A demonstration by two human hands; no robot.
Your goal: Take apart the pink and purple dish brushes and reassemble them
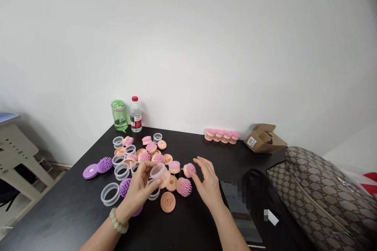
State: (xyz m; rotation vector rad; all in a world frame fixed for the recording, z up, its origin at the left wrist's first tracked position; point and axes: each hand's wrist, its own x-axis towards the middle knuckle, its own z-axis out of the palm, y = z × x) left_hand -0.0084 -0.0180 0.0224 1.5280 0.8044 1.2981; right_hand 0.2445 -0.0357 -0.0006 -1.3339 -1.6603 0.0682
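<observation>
My left hand (141, 188), a beaded bracelet at its wrist, pinches a translucent plastic ring (158, 170). Peach colour shows under that ring; I cannot tell whether this is a piece joined to it. To the right, the fingers of my right hand (208, 184) are spread beside a pink bristle brush head (189, 170), and its thumb may touch it. Another pink brush head (184, 187) lies on its side between my hands. Near it rest a peach disc with a centre knob (168, 202) and a second peach disc (171, 183).
Loose rings (110, 194), pink brush heads and purple brush parts (105, 164) cover the black table's (73, 208) left side. A green container (119, 115) and water bottle (136, 114) stand behind. Assembled brushes (222, 135), a cardboard box (264, 138) and patterned bag (321, 192) are rightward.
</observation>
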